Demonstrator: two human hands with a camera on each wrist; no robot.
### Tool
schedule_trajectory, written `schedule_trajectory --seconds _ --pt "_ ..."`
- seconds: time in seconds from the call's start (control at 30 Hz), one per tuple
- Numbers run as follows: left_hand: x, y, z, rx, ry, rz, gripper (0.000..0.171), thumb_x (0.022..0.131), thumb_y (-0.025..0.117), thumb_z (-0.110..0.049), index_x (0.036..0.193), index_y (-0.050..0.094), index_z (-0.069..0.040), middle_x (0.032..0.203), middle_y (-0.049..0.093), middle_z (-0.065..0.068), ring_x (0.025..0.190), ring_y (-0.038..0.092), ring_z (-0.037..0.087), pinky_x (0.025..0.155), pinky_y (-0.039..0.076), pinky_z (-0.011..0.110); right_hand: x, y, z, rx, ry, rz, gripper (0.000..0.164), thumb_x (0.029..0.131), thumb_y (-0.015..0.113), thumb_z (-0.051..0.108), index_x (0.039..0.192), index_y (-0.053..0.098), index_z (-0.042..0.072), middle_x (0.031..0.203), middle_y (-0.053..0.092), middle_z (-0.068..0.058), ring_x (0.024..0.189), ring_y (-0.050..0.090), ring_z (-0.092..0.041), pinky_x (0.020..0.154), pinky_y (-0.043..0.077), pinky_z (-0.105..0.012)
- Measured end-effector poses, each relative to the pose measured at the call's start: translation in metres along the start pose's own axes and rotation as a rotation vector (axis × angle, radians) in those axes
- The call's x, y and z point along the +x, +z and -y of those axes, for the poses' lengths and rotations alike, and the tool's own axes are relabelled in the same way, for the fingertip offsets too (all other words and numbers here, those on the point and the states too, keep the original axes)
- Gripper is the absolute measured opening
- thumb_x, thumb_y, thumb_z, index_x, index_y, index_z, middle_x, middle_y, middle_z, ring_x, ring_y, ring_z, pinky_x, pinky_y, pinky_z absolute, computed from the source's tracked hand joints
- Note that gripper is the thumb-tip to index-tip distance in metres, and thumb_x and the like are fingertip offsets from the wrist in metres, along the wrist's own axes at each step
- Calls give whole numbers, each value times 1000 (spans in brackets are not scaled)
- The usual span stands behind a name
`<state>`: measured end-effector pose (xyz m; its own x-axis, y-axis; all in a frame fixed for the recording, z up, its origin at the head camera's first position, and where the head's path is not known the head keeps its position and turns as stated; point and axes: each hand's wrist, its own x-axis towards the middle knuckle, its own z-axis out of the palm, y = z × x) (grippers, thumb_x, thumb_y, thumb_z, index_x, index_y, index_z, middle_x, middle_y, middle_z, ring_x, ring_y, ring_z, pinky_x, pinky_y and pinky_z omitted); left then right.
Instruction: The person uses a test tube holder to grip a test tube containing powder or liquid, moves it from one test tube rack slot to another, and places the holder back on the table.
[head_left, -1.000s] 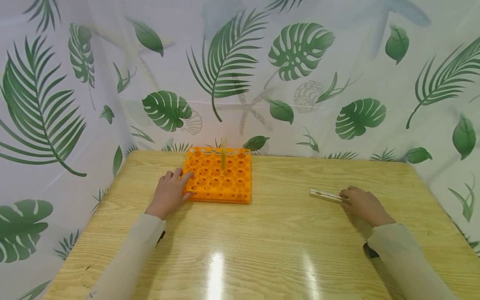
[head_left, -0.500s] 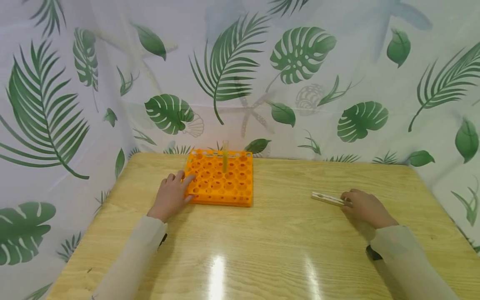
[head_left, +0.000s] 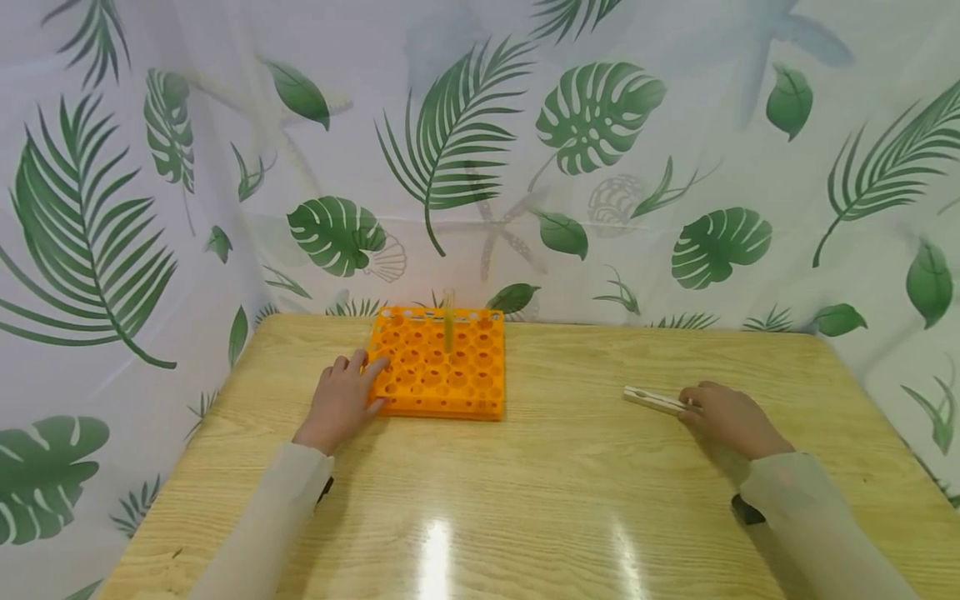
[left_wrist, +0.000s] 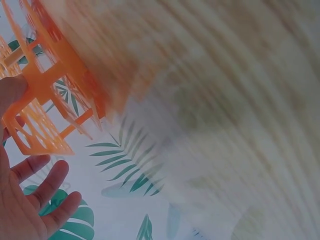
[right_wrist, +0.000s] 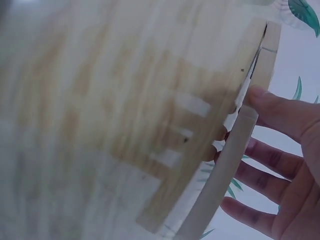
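An orange plastic test tube rack [head_left: 438, 407] stands on the table toward the back left. One tube with yellowish contents [head_left: 449, 323] rises from its back half. My left hand [head_left: 337, 402] grips the rack's left end. In the left wrist view, the thumb lies against the orange end wall [left_wrist: 45, 85], the index finger goes behind it and the other fingers spread below. Over at the right, my right hand [head_left: 731, 418] pinches a wooden test tube clamp [head_left: 651, 400] low over the table. In the right wrist view, the thumb lies on one wooden arm [right_wrist: 239, 140], with fingers behind.
The wood-grain table [head_left: 540, 492] fills the foreground, and its back edge meets a white wall sheet [head_left: 487, 183] printed with green leaves. Both wrists wear dark bands, partly covered by pale sleeves [head_left: 813, 500].
The whole head view has shifted down slightly. Against the table, the rack, the tube, the clamp and both hands stay about where they were.
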<state>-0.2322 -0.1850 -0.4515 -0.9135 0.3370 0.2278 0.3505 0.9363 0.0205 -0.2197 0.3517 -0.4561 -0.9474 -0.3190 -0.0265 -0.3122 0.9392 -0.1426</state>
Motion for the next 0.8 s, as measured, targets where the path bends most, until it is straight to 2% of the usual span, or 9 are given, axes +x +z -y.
schedule_trajectory --seconds 0.23,0.47,0.67,0.8 --pt "-2 0 -1 2 -4 2 57 83 70 -36 132 50 -17 121 48 17 96 49 34 81 45 47 -1 -2 -2 51 16 8 26 91 60 18 109 64 -1 102 68 -18 86 65 -32 72 51 -46" --pt "-3 4 0 -5 1 1 56 84 70 -36 133 49 -18 120 47 15 96 48 33 80 45 47 3 -8 -3 63 -19 -5 23 94 55 15 109 57 -2 94 67 -17 78 65 -28 68 50 -43" --pt "-2 3 0 10 2 -11 57 83 70 -36 133 49 -17 121 47 16 93 48 32 78 45 45 8 -26 -1 54 -43 -57 25 97 50 19 112 53 -1 99 66 -19 83 65 -31 73 50 -46" --pt "-2 2 0 18 3 -13 57 83 70 -36 132 50 -17 122 47 16 92 48 32 78 46 45 13 -44 0 41 -39 -40 33 101 43 26 120 48 -1 107 65 -24 85 65 -32 73 50 -47"
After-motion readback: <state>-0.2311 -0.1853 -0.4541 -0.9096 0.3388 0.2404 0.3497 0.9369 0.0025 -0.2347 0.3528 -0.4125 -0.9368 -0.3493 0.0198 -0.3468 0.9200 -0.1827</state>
